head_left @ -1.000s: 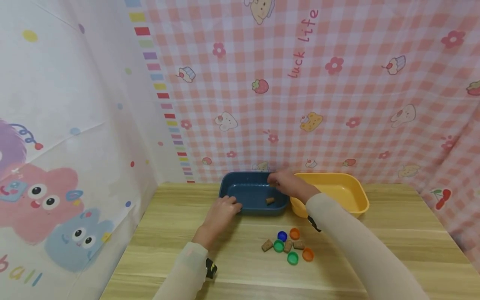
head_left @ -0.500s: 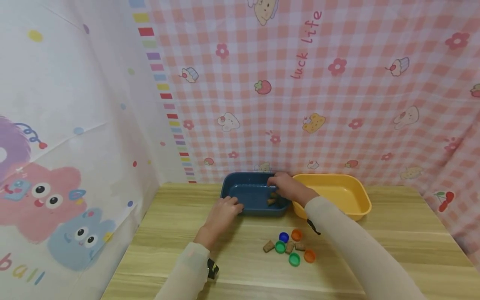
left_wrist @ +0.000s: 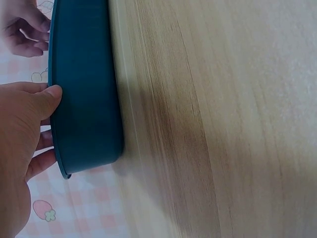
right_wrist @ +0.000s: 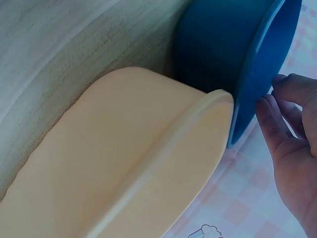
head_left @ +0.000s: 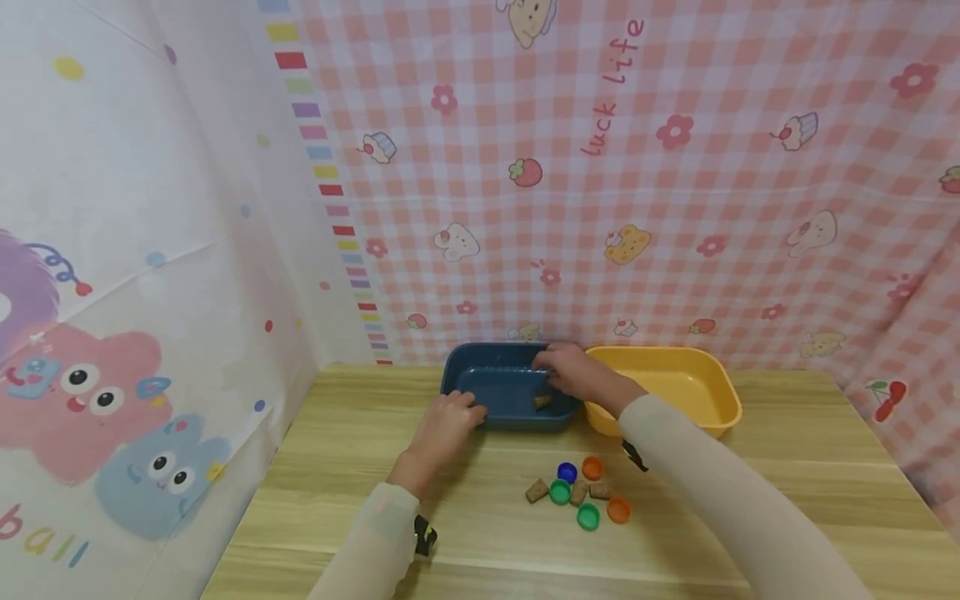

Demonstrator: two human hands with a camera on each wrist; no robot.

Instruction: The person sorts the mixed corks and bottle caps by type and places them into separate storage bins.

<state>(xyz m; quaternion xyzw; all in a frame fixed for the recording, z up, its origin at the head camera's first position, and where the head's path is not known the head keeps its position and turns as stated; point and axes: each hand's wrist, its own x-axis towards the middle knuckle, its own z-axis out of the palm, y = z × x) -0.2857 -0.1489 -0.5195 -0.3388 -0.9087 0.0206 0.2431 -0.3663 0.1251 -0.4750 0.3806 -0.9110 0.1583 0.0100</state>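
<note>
Blue tray point(head_left: 491, 387), on wooden table point(head_left: 337, 467): left hand point(head_left: 441, 427) grips its near rim at seven o'clock; right hand point(head_left: 576, 372), over two o'clock, fingers loosely bent, holding nothing I can see; cork point(head_left: 542, 402) inside at four

Yellow tray point(head_left: 693, 387): three o'clock

Five round caps point(head_left: 588, 518), three loose corks point(head_left: 537, 491): five o'clock

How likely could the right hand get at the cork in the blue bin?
Probably yes: the right hand is over the blue bin, close to the cork, and nothing seems to block the way between them.
</note>
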